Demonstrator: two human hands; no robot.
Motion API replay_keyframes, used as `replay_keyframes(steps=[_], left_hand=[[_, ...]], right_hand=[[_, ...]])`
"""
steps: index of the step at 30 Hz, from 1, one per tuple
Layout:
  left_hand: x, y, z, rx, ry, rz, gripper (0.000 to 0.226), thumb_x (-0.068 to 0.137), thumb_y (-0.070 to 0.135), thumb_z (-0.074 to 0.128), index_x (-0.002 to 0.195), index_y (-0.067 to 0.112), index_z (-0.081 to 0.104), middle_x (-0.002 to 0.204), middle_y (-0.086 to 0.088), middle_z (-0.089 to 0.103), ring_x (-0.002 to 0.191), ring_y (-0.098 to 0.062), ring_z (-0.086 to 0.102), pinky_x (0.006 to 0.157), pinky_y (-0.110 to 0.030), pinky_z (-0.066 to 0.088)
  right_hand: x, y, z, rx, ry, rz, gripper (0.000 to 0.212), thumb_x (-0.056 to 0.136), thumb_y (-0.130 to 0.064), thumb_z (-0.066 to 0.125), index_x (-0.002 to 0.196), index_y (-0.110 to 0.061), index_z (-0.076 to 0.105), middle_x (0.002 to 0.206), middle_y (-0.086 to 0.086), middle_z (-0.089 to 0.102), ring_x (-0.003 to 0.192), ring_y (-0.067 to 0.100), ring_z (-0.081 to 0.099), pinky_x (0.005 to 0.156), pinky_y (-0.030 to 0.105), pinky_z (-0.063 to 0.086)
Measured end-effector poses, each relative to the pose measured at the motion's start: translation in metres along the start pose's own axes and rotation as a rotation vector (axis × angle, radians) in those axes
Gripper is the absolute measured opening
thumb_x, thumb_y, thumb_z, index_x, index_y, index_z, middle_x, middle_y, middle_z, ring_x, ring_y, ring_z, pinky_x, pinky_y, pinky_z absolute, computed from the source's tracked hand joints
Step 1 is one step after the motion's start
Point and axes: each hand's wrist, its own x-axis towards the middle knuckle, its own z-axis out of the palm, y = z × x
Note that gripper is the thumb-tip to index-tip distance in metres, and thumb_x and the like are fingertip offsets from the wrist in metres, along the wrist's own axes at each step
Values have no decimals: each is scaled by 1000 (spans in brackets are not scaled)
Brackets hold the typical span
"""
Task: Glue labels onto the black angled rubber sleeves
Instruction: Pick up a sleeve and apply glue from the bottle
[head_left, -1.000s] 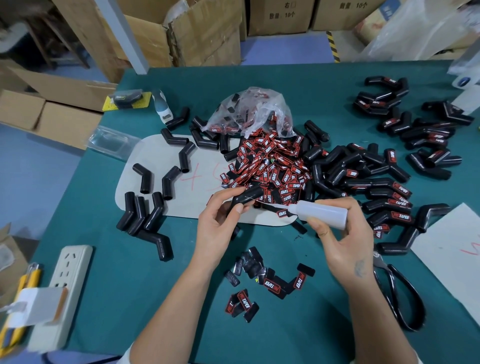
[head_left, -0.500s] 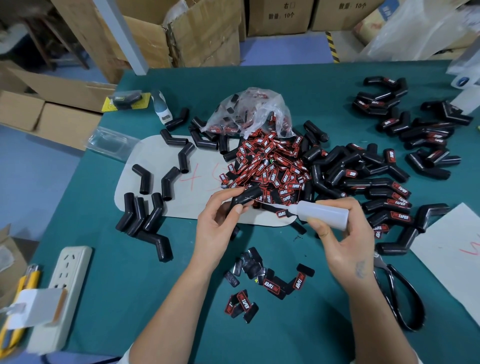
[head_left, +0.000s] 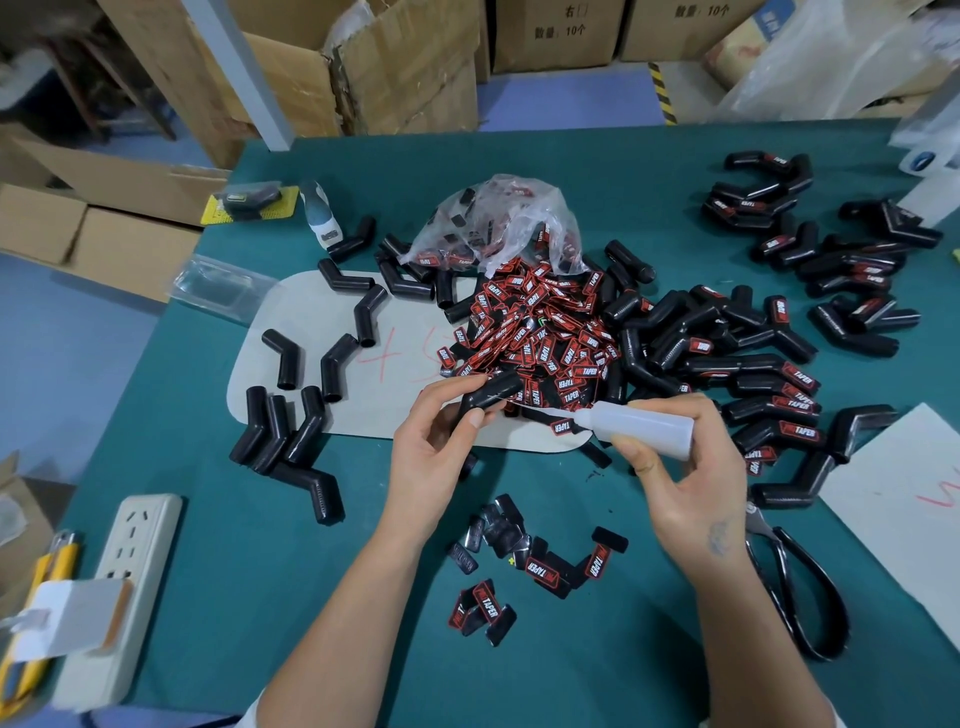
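My left hand (head_left: 431, 457) grips a black angled rubber sleeve (head_left: 493, 395) above the table's middle. A white glue bottle (head_left: 644, 428) is held in my right hand (head_left: 680, 483), its thin nozzle pointing left at the sleeve. A heap of red-and-black labels (head_left: 540, 332) spills from a clear plastic bag (head_left: 504, 218) just behind the hands. Several loose labels (head_left: 519, 561) lie on the green mat near my wrists. Bare sleeves (head_left: 280, 431) lie at the left, labelled sleeves (head_left: 769, 400) at the right.
Black scissors (head_left: 800, 587) lie right of my right wrist. A white power strip (head_left: 124, 587) and a yellow cutter (head_left: 31, 623) sit at the front left. White sheets (head_left: 904, 499) lie at the right, a beige card (head_left: 311, 364) under the bare sleeves. Cardboard boxes stand beyond the table.
Almost nothing has moved. The bottle's nozzle stays at the sleeve in my left hand, with only a slight shift of the fingers.
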Motion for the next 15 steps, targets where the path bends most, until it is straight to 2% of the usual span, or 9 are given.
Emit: replay_keyframes(steps=[7, 15], left_hand=[[0, 1, 0, -28, -12, 7, 32, 102, 3, 61, 124, 22, 74, 135, -17, 63, 122, -36, 69, 110, -46, 54], [0, 0, 0, -38, -19, 10, 32, 103, 3, 61, 125, 22, 73, 135, -19, 64, 123, -38, 68, 110, -46, 53]], right_hand=[[0, 0, 0, -2, -8, 0, 20, 94, -43, 68, 112, -49, 60, 109, -21, 66, 102, 9, 65, 84, 13, 46], [0, 0, 1, -3, -10, -3, 21, 95, -40, 68, 113, -48, 60, 110, -22, 65, 103, 10, 65, 85, 15, 46]])
